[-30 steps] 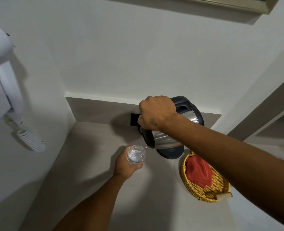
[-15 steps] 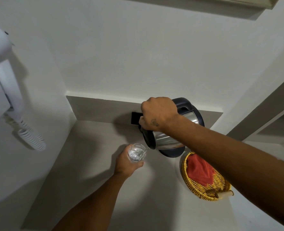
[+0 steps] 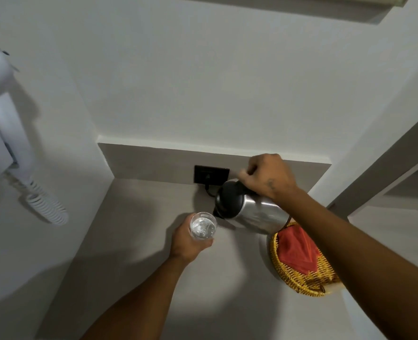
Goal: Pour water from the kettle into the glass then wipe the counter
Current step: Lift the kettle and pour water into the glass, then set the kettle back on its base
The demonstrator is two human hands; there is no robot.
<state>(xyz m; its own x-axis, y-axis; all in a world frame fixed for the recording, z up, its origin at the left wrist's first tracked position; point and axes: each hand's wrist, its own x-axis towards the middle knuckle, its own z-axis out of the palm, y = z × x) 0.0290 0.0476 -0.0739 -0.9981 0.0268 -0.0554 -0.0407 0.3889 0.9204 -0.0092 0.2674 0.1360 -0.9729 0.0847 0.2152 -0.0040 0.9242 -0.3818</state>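
Your right hand (image 3: pixel 268 175) grips kettle (image 3: pixel 249 209) handle, kettle tipped, spout at glass (image 3: pixel 203 226) rim; your left hand (image 3: pixel 188 241) wraps glass. Red cloth (image 3: pixel 295 249) at 4 o'clock.

Head camera looks steeply down, close above counter (image 3: pixel 139 241)

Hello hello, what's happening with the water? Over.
Right hand tipping kettle. Left hand holding glass at the spout. Nothing in the way.

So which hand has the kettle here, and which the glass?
The right hand grips the tilted steel kettle by its handle; the left hand holds the glass under the spout.
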